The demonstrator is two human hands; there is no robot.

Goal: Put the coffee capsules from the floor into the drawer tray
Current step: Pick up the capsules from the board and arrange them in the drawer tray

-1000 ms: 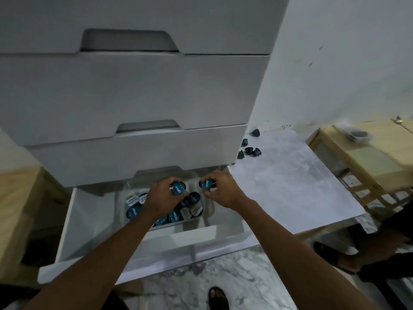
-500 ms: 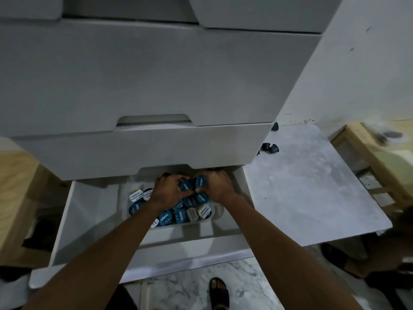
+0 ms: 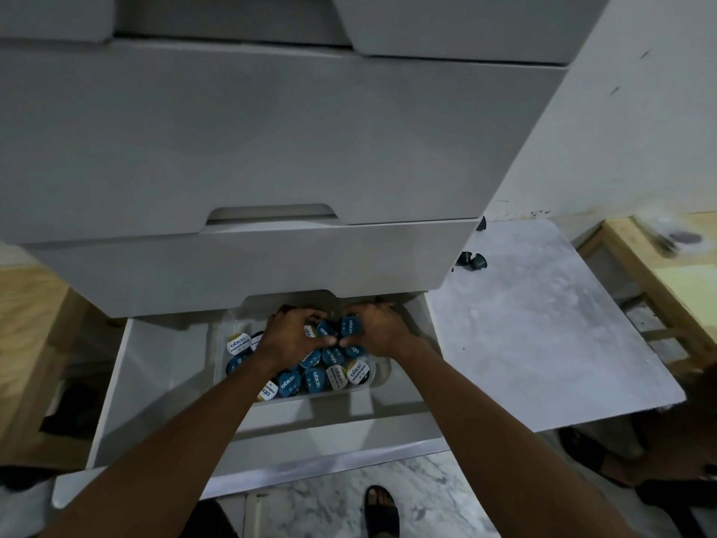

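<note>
The left hand (image 3: pixel 289 335) and right hand (image 3: pixel 378 330) rest knuckles-up over a clear plastic tray (image 3: pixel 349 391) in the open bottom drawer (image 3: pixel 163 386) of a smooth white drawer unit (image 3: pixel 248 149); the right fingers curl round a blue-lidded capsule (image 3: pixel 349 327), while the left hand's grip cannot be determined. The tray holds a pile of round foil-lidded coffee capsules (image 3: pixel 315 379), mostly blue and at least four white, their full count hidden beneath the hands. Three dark conical capsules (image 3: pixel 478 262) lie on the matte grey marbled board (image 3: pixel 543 324) to the right, two touching, the third partly cut off by the unit.
</note>
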